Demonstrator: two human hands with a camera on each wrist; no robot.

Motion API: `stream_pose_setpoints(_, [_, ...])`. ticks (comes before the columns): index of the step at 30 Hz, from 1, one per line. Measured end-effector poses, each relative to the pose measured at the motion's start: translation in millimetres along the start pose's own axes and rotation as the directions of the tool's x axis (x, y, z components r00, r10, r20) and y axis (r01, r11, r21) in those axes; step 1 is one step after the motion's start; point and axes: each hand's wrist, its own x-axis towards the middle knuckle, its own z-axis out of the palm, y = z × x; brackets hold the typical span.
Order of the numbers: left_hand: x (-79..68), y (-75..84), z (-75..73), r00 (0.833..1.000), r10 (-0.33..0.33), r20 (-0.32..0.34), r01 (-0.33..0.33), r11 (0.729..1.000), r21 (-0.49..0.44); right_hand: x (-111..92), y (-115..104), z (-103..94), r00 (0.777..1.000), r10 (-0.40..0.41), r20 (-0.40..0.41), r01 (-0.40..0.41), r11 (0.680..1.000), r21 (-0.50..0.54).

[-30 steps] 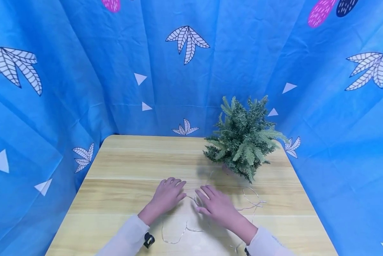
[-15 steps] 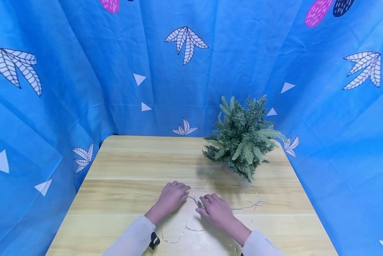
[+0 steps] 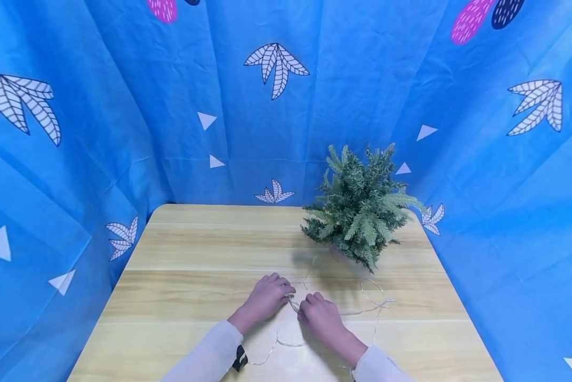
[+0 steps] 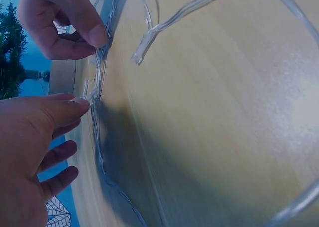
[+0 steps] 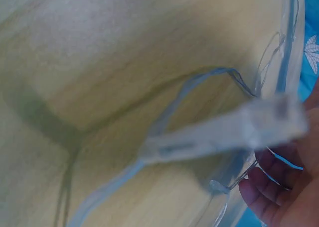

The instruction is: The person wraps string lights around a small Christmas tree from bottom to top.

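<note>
A clear, thin-wired fairy-light string (image 3: 289, 344) lies in loose loops on the table. My left hand (image 3: 267, 298) pinches its twisted wire between thumb and forefinger, the other fingers apart from it in the left wrist view. Just to the right, my right hand (image 3: 323, 318) also pinches the wire, with a short strand (image 3: 293, 304) running between the hands. Close up in the left wrist view, several strands (image 4: 97, 80) run together there. In the right wrist view a translucent bulb (image 5: 224, 130) blurs close to the camera, partly hiding the right hand (image 5: 279, 187).
A small artificial fir tree (image 3: 362, 207) stands at the back right of the wooden table (image 3: 195, 244), its base mostly hidden under branches. More loops of wire (image 3: 372, 307) lie right of my right hand. A blue patterned curtain (image 3: 181, 79) surrounds the table's back and sides.
My left hand has moved right, toward the right hand, and now pinches the wire. The right hand's fingers have drawn together on the wire, and the hand sits slightly lower.
</note>
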Motion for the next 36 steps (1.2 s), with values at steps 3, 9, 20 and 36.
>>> stream_pose_setpoints(3, [1.8,1.5,-0.3,1.0,0.014,-0.001,-0.014,1.0,-0.005,0,1,1.5,1.0,-0.002,-0.021,0.002,1.0,-0.006])
stream_pose_setpoints(9, [2.8,4.4,-1.2,0.999,0.039,-0.002,-0.039,0.999,-0.002,0,2,-1.2,0.999,0.029,-0.031,-0.028,0.999,0.017])
stream_pose_setpoints(20, [0.8,3.2,-1.2,1.0,0.011,-0.024,-0.012,0.999,-0.035,2,8,-12.4,0.987,0.089,-0.133,-0.082,0.995,0.055])
stream_pose_setpoints(36, [-1.8,-8.5,-16.9,0.982,-0.003,-0.188,-0.025,0.988,-0.15,-3,31,-28.5,0.976,0.188,-0.111,-0.18,0.981,0.076])
